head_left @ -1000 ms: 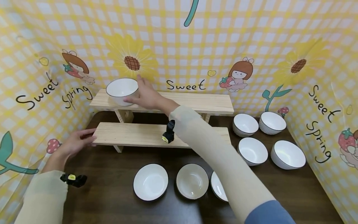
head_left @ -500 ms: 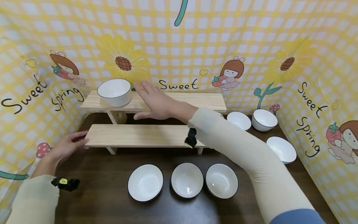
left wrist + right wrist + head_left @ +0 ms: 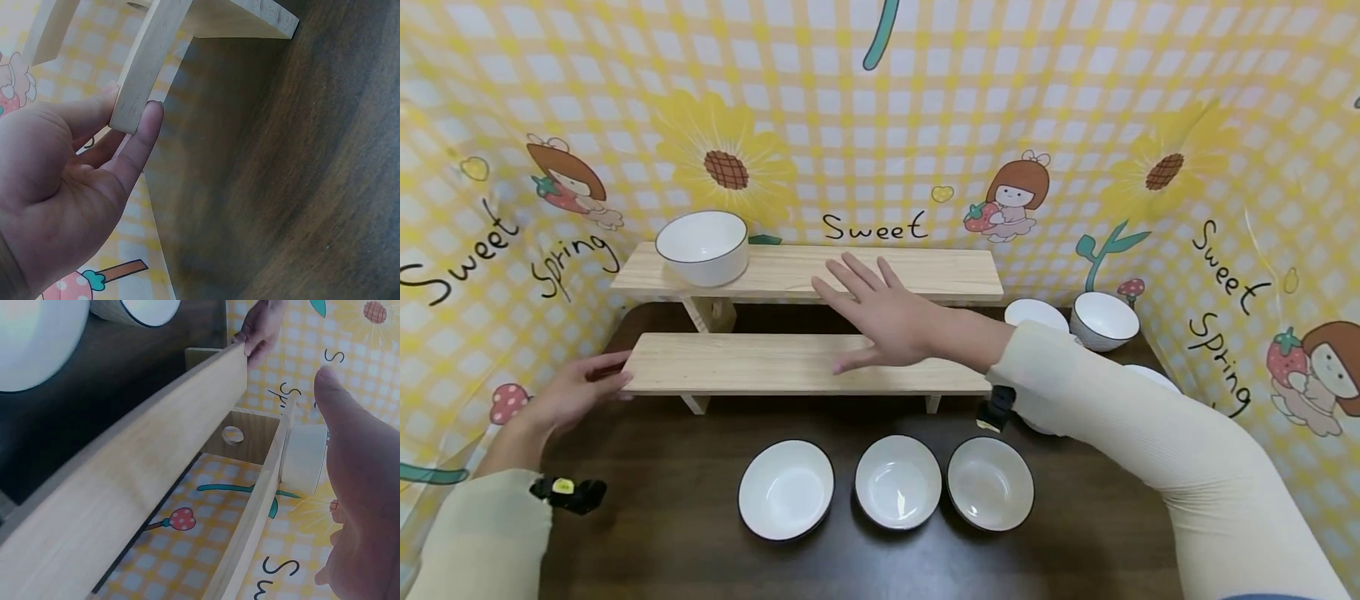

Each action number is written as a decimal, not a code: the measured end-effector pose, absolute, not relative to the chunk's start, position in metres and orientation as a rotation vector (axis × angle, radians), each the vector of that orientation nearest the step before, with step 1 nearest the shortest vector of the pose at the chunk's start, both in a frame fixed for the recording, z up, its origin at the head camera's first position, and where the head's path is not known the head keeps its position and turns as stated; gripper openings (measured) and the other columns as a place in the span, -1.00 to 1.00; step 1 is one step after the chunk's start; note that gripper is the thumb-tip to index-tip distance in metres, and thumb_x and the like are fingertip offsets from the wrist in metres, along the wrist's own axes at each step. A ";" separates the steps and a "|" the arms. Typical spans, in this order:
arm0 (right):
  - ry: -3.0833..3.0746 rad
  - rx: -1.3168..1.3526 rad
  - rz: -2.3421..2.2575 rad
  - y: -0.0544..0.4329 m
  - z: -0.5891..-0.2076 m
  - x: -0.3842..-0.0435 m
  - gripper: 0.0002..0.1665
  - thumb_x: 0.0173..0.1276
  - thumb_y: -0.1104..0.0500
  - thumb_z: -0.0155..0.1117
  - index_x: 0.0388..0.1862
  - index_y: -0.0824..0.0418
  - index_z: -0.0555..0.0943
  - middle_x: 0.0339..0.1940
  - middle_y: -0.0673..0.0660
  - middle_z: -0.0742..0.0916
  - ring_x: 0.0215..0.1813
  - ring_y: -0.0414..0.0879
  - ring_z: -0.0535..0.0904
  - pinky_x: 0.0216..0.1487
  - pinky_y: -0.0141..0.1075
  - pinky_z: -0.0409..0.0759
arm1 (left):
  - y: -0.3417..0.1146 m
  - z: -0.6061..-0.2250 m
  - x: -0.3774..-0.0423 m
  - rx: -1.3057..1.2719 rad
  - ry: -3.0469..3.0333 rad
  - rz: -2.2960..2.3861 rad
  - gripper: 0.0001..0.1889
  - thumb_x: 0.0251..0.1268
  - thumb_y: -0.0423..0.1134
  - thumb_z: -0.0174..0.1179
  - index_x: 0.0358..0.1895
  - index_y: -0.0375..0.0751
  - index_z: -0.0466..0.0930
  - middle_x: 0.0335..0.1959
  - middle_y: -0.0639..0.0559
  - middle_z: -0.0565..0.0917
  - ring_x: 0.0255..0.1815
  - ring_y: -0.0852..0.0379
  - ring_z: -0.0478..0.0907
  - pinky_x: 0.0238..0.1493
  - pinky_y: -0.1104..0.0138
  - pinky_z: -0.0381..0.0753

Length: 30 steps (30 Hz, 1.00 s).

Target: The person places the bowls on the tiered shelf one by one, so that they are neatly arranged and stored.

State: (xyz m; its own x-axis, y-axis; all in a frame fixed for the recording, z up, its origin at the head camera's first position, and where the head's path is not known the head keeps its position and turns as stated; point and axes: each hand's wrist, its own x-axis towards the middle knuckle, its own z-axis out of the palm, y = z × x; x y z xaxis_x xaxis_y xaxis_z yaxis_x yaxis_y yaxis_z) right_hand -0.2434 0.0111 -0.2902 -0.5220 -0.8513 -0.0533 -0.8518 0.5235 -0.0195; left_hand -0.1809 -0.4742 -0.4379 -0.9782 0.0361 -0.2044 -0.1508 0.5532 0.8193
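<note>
A two-tier wooden shelf stands across the back of the table. On its upper board, at the left end, sits a white bowl with a dark rim, upright. My left hand pinches the left end of the lower board; the left wrist view has the thumb on one face of the board end and fingers on the other. With fingers spread and nothing held, my right hand hovers over the shelf's middle, apart from the bowl. In the right wrist view the right hand is beside the upper board.
In front of the shelf, three bowls stand in a row: left, middle and right. Several more bowls, one textured, stand at the right, partly behind my sleeve. A checked cloth encloses back and sides.
My right hand has let go of the bowl on the upper board and moved right and toward me, fingers spreading. The left hand stays on the shelf's end. The head view has shifted slightly.
</note>
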 end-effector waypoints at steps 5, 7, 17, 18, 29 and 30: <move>2.678 -1.554 -0.027 0.036 -0.298 -0.232 0.25 0.35 -0.52 0.11 0.72 0.07 -0.17 0.70 0.23 -0.14 0.67 0.16 -0.43 0.59 0.29 -0.34 | -0.475 -0.440 -0.180 -0.104 2.586 1.401 -0.36 0.65 -0.22 -0.02 0.52 -0.61 0.03 0.31 -0.69 0.28 -0.18 0.33 0.65 -0.03 0.22 0.77; 2.669 -1.562 -0.061 0.048 -0.301 -0.227 0.25 0.35 -0.50 0.14 0.72 0.07 -0.16 0.69 0.23 -0.13 0.67 0.17 -0.42 0.59 0.29 -0.34 | -0.476 -0.441 -0.179 -0.102 2.585 1.403 -0.36 0.65 -0.22 -0.01 0.52 -0.61 0.03 0.31 -0.69 0.29 -0.18 0.32 0.65 -0.03 0.22 0.77; 2.684 -1.569 -0.255 0.109 -0.319 -0.201 0.29 0.29 -0.42 0.30 0.71 0.14 -0.09 0.69 0.26 -0.07 0.67 0.21 -0.37 0.60 0.29 -0.31 | -0.474 -0.437 -0.180 -0.091 2.567 1.434 -0.34 0.65 -0.20 -0.02 0.53 -0.61 -0.01 0.31 -0.63 0.30 -0.16 0.34 0.65 -0.03 0.27 0.76; 2.690 -1.564 -0.270 0.115 -0.320 -0.199 0.31 0.28 -0.43 0.32 0.71 0.14 -0.09 0.69 0.25 -0.07 0.67 0.21 -0.36 0.60 0.28 -0.33 | -0.474 -0.436 -0.180 -0.076 2.570 1.438 -0.34 0.65 -0.21 -0.03 0.53 -0.61 -0.01 0.31 -0.63 0.30 -0.16 0.34 0.65 -0.03 0.27 0.76; 2.714 -1.477 -0.453 0.182 -0.339 -0.164 0.43 0.13 -0.41 0.44 0.70 0.20 -0.08 0.69 0.27 -0.07 0.67 0.21 -0.36 0.63 0.16 -0.33 | -0.475 -0.436 -0.182 -0.104 2.548 1.389 -0.33 0.67 -0.17 -0.04 0.55 -0.57 -0.03 0.34 -0.66 0.28 -0.15 0.30 0.67 -0.03 0.27 0.75; 2.715 -1.475 -0.475 0.186 -0.341 -0.161 0.44 0.11 -0.39 0.47 0.70 0.21 -0.08 0.69 0.27 -0.06 0.67 0.21 -0.35 0.64 0.10 -0.37 | -0.475 -0.437 -0.182 -0.109 2.548 1.387 -0.33 0.67 -0.17 -0.04 0.55 -0.57 -0.03 0.34 -0.65 0.28 -0.15 0.30 0.66 -0.02 0.27 0.75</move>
State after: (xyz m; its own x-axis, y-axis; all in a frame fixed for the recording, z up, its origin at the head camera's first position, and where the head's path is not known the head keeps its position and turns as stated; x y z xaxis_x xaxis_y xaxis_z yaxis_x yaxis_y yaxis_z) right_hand -0.1608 0.1864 -0.3413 -0.5550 -0.8216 0.1301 -0.8170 0.5089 -0.2713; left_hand -0.1822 -0.4754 -0.4368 -0.9689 0.0480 -0.2429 -0.1780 0.5469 0.8181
